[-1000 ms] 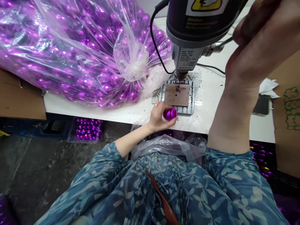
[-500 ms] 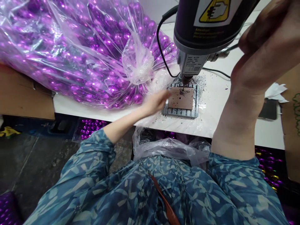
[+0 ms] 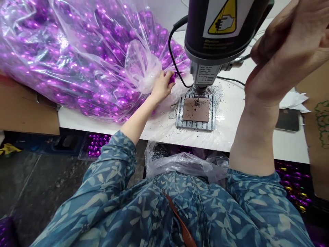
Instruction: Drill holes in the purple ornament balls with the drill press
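Observation:
My left hand (image 3: 161, 88) is closed on a shiny purple ball (image 3: 172, 79), beside the knotted neck of a clear plastic bag (image 3: 142, 68) full of similar purple balls. Up at the right, my right hand (image 3: 288, 48) curls round the feed lever (image 3: 240, 61) of a bench drill press (image 3: 216, 34); its grip end is hidden by the fingers. Under the chuck (image 3: 200, 90) lies a brown board (image 3: 196, 110) with a small hole, set on a slotted metal base (image 3: 180, 120). Dark shavings are scattered over both.
A black cable (image 3: 171, 51) loops down left of the drill. Right on the white table (image 3: 290, 147) lie a phone (image 3: 288, 120) and crumpled white paper (image 3: 295, 100). Cardboard boxes (image 3: 28, 106) flank both sides. A plastic-lined container (image 3: 185, 163) stands below the table edge, against my lap.
My left hand has moved from the base's left edge, up and left to the bag's knot, and a purple ball now shows in its fingers. My right hand stays at the lever.

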{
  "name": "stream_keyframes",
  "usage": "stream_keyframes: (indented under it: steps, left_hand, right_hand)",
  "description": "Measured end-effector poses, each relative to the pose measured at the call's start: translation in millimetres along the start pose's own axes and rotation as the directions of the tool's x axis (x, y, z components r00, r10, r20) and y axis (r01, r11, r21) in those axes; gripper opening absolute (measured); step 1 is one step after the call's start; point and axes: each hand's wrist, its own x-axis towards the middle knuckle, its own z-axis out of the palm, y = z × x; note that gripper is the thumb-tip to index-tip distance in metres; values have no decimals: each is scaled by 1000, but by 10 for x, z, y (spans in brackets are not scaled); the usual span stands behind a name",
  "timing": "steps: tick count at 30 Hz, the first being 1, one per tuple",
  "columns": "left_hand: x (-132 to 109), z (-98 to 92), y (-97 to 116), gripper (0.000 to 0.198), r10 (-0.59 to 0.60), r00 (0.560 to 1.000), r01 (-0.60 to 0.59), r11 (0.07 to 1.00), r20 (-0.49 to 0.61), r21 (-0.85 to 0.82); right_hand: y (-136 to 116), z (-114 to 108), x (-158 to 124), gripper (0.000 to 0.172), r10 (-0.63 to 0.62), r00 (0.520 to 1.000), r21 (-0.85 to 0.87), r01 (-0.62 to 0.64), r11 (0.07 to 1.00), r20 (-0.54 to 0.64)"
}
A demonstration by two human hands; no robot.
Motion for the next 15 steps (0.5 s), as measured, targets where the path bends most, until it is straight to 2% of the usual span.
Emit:
stream_keyframes:
  steps: [1,3,6,8,10,15]
  left_hand:
    - [-94,-34,99,44,22,1000,-23,991,-11,-132]
    - [-324,-79,320,48,9,1000,-6,912,6,-409]
    - [-673,-55,594,46,-88,986,157,761,140,-629]
    - [-843,31,670,44,-127,971,232,692,201,-684]
    - [-947,160,657,47,-128,968,245,666,216,-705]
    - [-1025,538,472,68,-55,984,154,728,167,-668]
  right_hand:
    - [-16,13,6,107,15,1000,10,-15,1000,-15]
    - [-45,27,11,110,22,1000,13,-21,1000,-15]
    - [-93,21,-4,112,31,1000,17,-31,999,2]
    - [-140,14,-27,108,30,999,31,-30,999,21]
    - [-199,9,-51,103,25,998,50,-28,998,50]
    - [-312,14,-60,99,99,993,49,-103,994,70]
